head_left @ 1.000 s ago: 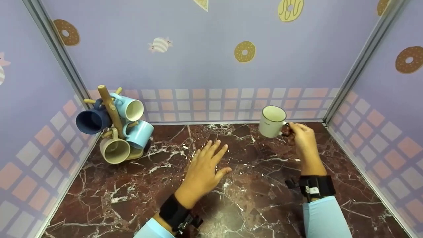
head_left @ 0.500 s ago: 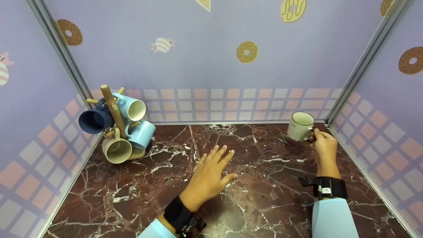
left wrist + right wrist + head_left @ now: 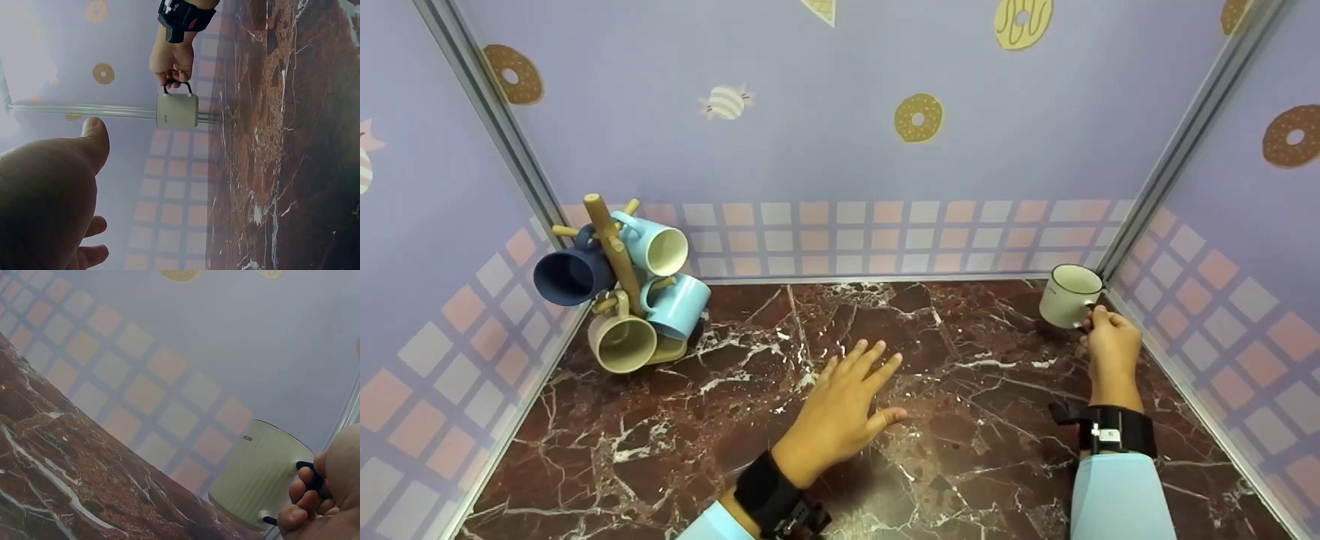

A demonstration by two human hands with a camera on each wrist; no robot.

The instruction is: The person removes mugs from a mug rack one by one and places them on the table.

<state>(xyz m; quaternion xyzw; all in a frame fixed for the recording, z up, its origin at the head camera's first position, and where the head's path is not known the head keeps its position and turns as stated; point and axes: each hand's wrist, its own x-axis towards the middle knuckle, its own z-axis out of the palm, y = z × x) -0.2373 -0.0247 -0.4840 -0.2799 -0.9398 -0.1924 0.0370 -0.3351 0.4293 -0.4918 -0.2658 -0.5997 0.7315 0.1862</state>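
Observation:
A cream enamel mug (image 3: 1069,297) with a dark rim and black handle is at the back right, upright. My right hand (image 3: 1112,346) grips its handle, fingers curled around it, as the right wrist view shows with the mug (image 3: 261,475) and hand (image 3: 332,495). In the left wrist view the mug (image 3: 177,111) appears just off the tabletop, its base a little above the back edge. My left hand (image 3: 840,409) is held palm down over the middle of the table, fingers spread and straight, holding nothing.
At the left, a wooden mug tree (image 3: 611,247) bears a navy mug (image 3: 570,274), two light blue mugs, the lower one (image 3: 681,306) tilted, and a beige mug (image 3: 622,341). Walls enclose the dark red marbled table (image 3: 960,450) at the back and both sides.
My right hand has carried the cream mug rightward and slightly nearer, toward the back right corner. My left hand has drifted a little right and nearer, still spread.

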